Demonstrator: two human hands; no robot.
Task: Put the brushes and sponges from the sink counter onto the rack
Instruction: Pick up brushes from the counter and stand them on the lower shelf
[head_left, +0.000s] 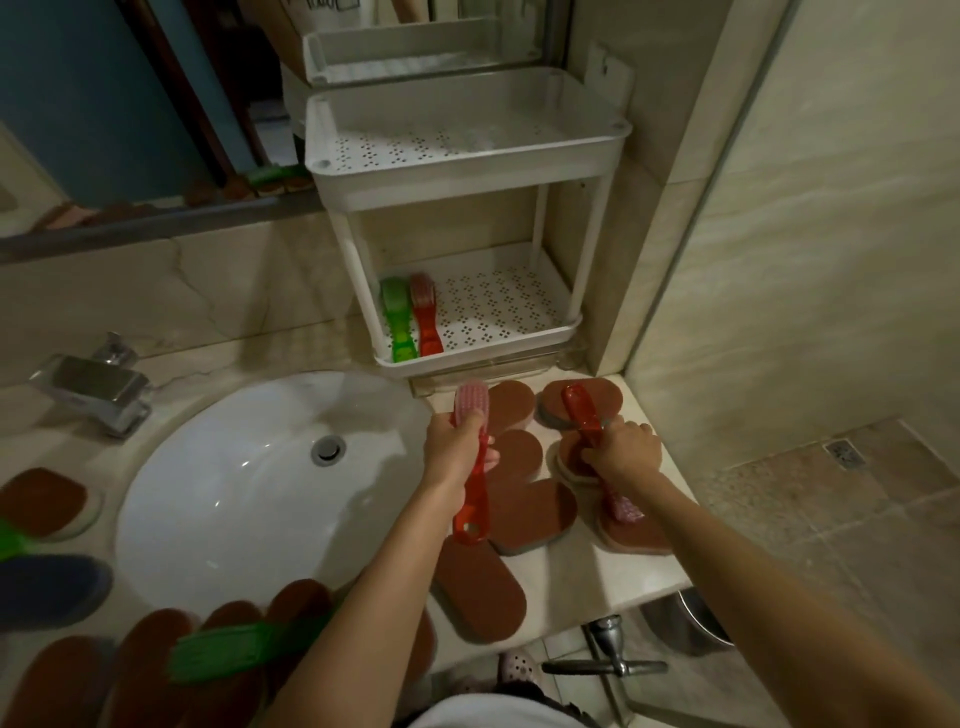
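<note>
A white two-tier rack stands on the counter's back right corner. Its lower shelf holds a green brush and a red brush side by side at the left; the top shelf looks bare. My left hand grips a red brush with its pink bristle head pointing toward the rack. My right hand holds another red brush, handle toward the rack, bristles toward me. Several brown oval sponges lie on the counter under both hands. More sponges and a green brush lie at the front left.
A white sink basin with a chrome faucet fills the counter's left half. A mirror runs above the backsplash. The counter ends at a tiled wall on the right, with the floor and a drain beyond. A dark blue object sits at far left.
</note>
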